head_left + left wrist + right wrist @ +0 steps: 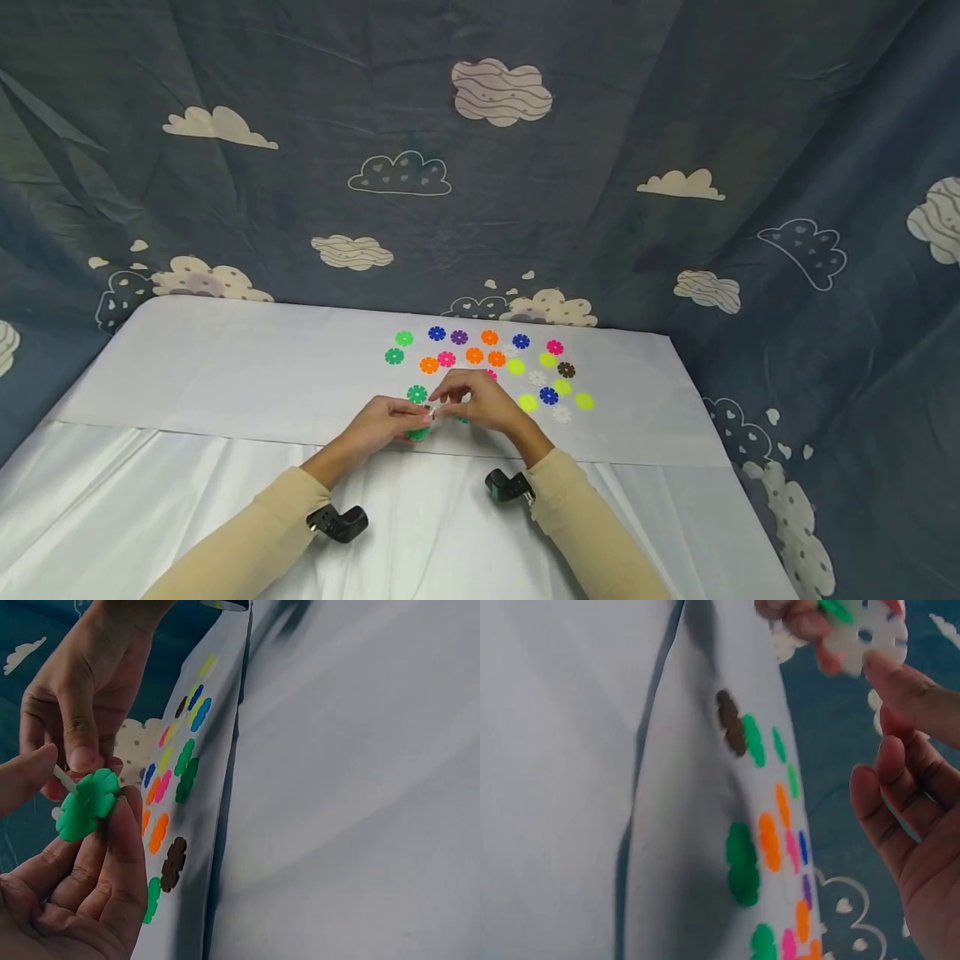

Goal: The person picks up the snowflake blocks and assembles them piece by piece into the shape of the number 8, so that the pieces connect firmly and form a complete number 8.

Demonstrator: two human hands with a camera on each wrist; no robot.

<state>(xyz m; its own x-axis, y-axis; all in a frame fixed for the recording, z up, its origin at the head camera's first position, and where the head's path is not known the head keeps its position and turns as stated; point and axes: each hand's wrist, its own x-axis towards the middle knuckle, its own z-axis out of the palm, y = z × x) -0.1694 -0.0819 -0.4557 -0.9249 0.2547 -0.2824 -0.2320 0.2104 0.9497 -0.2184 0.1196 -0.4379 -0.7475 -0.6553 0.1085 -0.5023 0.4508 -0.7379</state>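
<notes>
In the left wrist view a green notched plastic disc (88,804), shaped like a flower, sits between the thumb and fingers of my left hand (71,900). A white slotted disc (881,639) with a round centre hole is pinched by the thumb and fingers of my right hand (930,825). The two discs meet at an angle; the right wrist view cuts off part of the green one, so how deep the slots engage is hidden. In the head view, my left hand (382,421) and my right hand (482,400) come together above the table.
Loose discs lie scattered over the white table (225,367), among them orange (429,365), blue (549,396), yellow (585,402) and brown (566,369) ones. Behind the table hangs a dark cloud-print curtain (570,208). Each wrist carries a black camera (337,523).
</notes>
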